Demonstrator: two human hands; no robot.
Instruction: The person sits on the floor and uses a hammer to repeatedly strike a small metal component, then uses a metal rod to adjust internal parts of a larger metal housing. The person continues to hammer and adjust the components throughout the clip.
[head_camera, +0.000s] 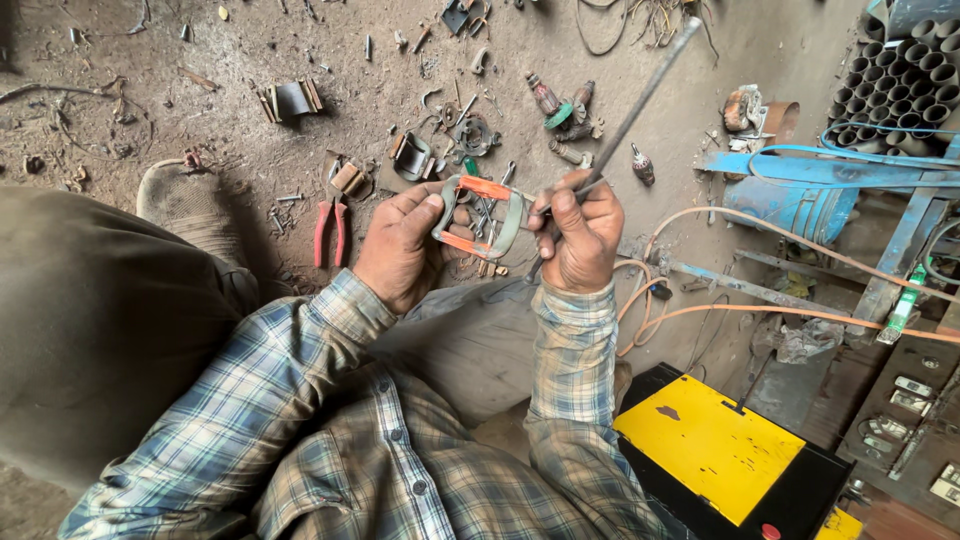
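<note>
Dusty workshop floor (330, 130), scrap parts scattered. Left hand (400, 245) closed round left edge of metal frame with orange coils (480, 215), held above floor. Right hand (580, 235) clenched on thin steel rod (640, 95), at frame's right. Frame likely rigid, light; windings fragile, so grip metal sides. Red pliers (330, 230) left of frame; open floor beyond frame.

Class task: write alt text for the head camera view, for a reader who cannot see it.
Seen from above, a person's left hand holds a small metal frame with orange strips, while the right hand holds a long thin metal rod against it. Red-handled pliers lie on the dusty floor.
</note>
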